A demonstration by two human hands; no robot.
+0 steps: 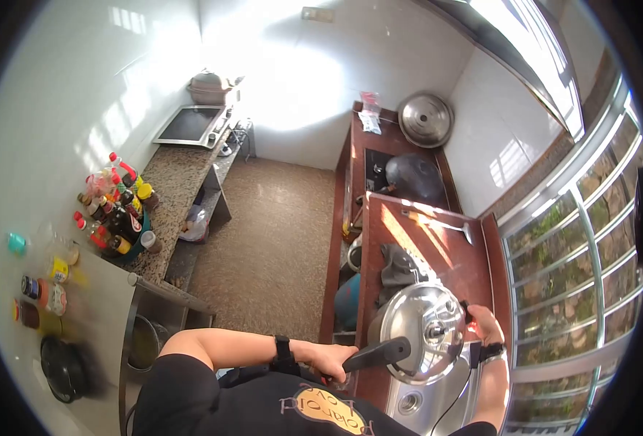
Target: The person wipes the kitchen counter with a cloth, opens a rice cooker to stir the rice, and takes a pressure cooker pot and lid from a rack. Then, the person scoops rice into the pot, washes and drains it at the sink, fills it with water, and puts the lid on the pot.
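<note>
A shiny steel pressure cooker (419,320) with its lid on is at the counter's near end, partly over the sink. Its long black handle (376,354) points toward my body, and my left hand (332,360) is closed around the end of it. On the far right side of the cooker, my right hand (487,327) grips the short black side handle (466,312). Some of that hand's fingers are hidden. Just beyond the cooker lies a dark grey cloth (400,270). The steel sink (388,407) shows below, with its drain visible.
Farther along the red-brown counter (401,232) are a wok (416,176) on a stove and a large steel lid (426,120) against the wall. A barred window (575,240) lies to the right. Across the floor (263,240), bottles (118,211) crowd a granite counter (169,174).
</note>
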